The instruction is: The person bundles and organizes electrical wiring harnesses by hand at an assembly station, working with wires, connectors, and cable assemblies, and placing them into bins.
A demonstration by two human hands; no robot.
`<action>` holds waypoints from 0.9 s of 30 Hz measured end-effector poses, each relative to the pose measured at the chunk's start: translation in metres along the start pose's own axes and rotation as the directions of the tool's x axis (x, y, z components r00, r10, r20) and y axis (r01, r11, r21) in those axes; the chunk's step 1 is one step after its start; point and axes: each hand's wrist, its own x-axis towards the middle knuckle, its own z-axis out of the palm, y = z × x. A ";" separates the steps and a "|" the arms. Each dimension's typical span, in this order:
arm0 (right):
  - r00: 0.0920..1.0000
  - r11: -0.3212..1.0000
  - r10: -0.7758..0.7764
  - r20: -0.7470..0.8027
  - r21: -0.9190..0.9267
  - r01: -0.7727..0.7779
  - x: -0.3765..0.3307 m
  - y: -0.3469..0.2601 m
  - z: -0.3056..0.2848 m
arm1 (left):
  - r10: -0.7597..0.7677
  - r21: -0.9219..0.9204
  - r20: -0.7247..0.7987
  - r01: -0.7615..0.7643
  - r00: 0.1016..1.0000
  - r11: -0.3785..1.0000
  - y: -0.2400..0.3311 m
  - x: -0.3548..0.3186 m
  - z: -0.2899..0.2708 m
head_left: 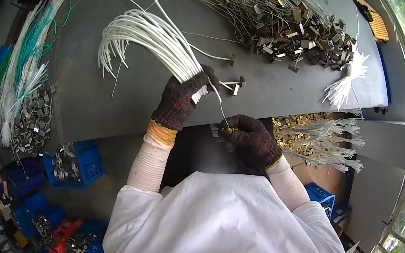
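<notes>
My left hand [182, 100], in a dark knit glove, grips a thick bundle of white tubes [148, 33] that fans up and to the left over the grey table [96, 105]. My right hand [251, 137], also gloved, pinches a small brass-coloured piece [229, 131] at the table's near edge. A thin white wire [219, 101] runs up from that piece toward the bundle. Two small dark blocks on wires [237, 85] lie just right of my left hand.
A big heap of dark blocks with thin wires [298, 35] fills the table's far right. Another heap with white and green wires [29, 109] lies at the left. A box of brass pieces with white leads [318, 136] sits below right. Blue crates [80, 161] and a red crate [63, 238] stand lower left.
</notes>
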 end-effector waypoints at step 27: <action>0.586 0.387 -0.578 -0.568 -0.823 -0.417 0.101 -0.046 -0.093 | 0.232 -0.097 -0.351 -0.281 0.907 0.955 0.104 0.029 -0.028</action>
